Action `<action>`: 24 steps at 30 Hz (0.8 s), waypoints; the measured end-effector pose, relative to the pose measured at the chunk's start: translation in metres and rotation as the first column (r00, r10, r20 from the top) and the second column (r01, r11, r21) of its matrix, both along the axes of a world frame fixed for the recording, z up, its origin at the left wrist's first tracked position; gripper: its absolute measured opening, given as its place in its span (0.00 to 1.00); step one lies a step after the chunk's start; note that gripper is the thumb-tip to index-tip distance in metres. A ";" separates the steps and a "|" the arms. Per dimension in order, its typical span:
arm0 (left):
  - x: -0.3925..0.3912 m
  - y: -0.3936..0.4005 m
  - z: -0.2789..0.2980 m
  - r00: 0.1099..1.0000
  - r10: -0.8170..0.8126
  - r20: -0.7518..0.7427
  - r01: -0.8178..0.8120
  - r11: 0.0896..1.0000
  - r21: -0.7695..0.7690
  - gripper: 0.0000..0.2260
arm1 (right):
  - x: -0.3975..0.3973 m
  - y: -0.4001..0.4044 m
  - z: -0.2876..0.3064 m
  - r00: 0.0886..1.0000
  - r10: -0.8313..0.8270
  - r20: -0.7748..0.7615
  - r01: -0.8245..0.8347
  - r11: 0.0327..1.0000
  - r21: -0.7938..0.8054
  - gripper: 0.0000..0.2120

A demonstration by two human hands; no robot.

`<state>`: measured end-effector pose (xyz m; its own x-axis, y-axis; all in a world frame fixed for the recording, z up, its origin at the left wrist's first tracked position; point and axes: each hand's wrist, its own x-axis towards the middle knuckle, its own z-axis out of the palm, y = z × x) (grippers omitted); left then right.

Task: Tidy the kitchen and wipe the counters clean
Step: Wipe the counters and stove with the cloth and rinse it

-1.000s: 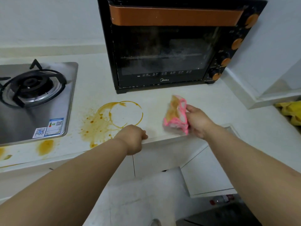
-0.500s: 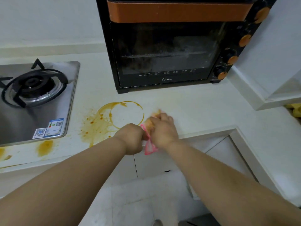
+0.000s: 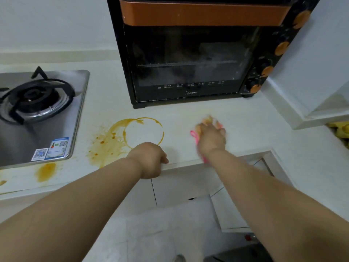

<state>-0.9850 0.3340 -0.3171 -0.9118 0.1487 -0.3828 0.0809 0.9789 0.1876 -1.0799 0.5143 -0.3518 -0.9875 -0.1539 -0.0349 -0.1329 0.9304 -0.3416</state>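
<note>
— What is being shown by the head camera on the right?

— A pink cloth (image 3: 196, 138) is being pressed flat against the white counter (image 3: 245, 129) by the right hand (image 3: 211, 138). The fingers are being held fairly straight over the cloth rather than curled round it, though the hand is blurred and this is probably, not certainly, the case. Only the cloth's edges are being left visible: a pink strip beside the wrist and a yellow-stained part past the fingertips. It is lying in front of the black Midea toaster oven (image 3: 192, 59), well right of the stain.

— And the left?

— The left hand (image 3: 149, 159) is being rested on the counter's front edge, with its fingers being curled down over the lip. Whether the edge is being gripped or merely leaned on cannot be told.

— What is being left on the counter?

— A brown ring stain (image 3: 143, 133) with splatter (image 3: 105, 144) on its left is being shown just behind the left hand. A yellowish smear (image 3: 46, 171) is lying nearer the front edge, below the steel gas hob (image 3: 37, 118). The hob's black burner grate (image 3: 35, 99) is being seen at the far left. Something yellow (image 3: 340, 131) is being glimpsed at the right border, too cropped to be named.
</note>
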 end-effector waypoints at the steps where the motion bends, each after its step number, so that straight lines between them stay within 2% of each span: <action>1: 0.000 0.000 0.001 1.000 -0.001 0.009 0.001 1.000 0.001 0.20 | 0.013 -0.025 -0.005 0.991 0.133 0.004 -0.133 0.991 -0.022 0.15; 3: 0.003 0.003 0.003 1.000 -0.013 0.003 0.013 1.000 -0.010 0.20 | 0.044 -0.048 -0.005 0.957 0.291 0.004 -0.290 0.956 -0.048 0.18; 5: 0.005 0.005 0.002 1.000 -0.013 0.005 0.013 1.000 -0.017 0.21 | 0.052 -0.026 -0.005 0.951 0.307 -0.029 -0.308 0.949 -0.065 0.19; 6: 0.007 0.004 0.000 1.000 -0.001 0.012 0.001 1.000 -0.006 0.21 | 0.047 -0.005 -0.007 0.969 0.246 -0.023 -0.247 0.966 -0.079 0.19; 8: 0.008 0.003 -0.001 1.000 0.015 0.022 -0.015 1.000 0.007 0.22 | 0.021 0.041 -0.008 0.999 0.016 -0.031 -0.017 0.999 -0.041 0.18; 10: 0.008 0.003 -0.002 0.999 0.027 0.026 -0.028 1.000 0.013 0.22 | -0.015 0.071 0.001 0.969 -0.246 0.030 0.247 0.969 -0.015 0.16; 12: 0.008 0.003 -0.004 0.999 0.028 0.020 -0.029 0.999 0.024 0.22 | -0.048 0.062 0.007 0.928 -0.353 0.117 0.353 0.935 0.027 0.15; 14: 0.009 0.003 -0.007 0.999 0.035 0.008 -0.035 0.999 0.039 0.23 | -0.068 0.025 0.006 0.946 -0.299 0.126 0.301 0.953 -0.001 0.13; 17: 0.010 -0.001 -0.006 0.998 0.049 -0.040 -0.047 0.998 0.046 0.21 | -0.058 -0.055 -0.010 0.995 0.072 0.066 -0.067 0.995 -0.080 0.20; 19: 0.010 0.000 -0.005 0.998 0.028 -0.048 -0.026 0.999 0.040 0.20 | -0.013 -0.092 -0.011 0.935 0.348 0.060 -0.341 0.933 -0.113 0.20; 20: 0.010 0.000 -0.004 0.999 0.012 -0.046 -0.011 1.000 0.026 0.19 | 0.007 -0.097 -0.013 0.901 0.431 0.041 -0.422 0.895 -0.146 0.19; 22: 0.012 -0.001 -0.004 0.999 -0.005 -0.039 0.006 1.000 0.015 0.19 | 0.020 -0.075 -0.015 0.887 0.461 0.024 -0.445 0.866 -0.228 0.19; 24: 0.013 -0.003 -0.009 1.000 -0.011 -0.019 0.012 1.000 0.027 0.22 | 0.003 -0.038 -0.015 0.939 0.328 0.100 -0.297 0.924 -0.242 0.20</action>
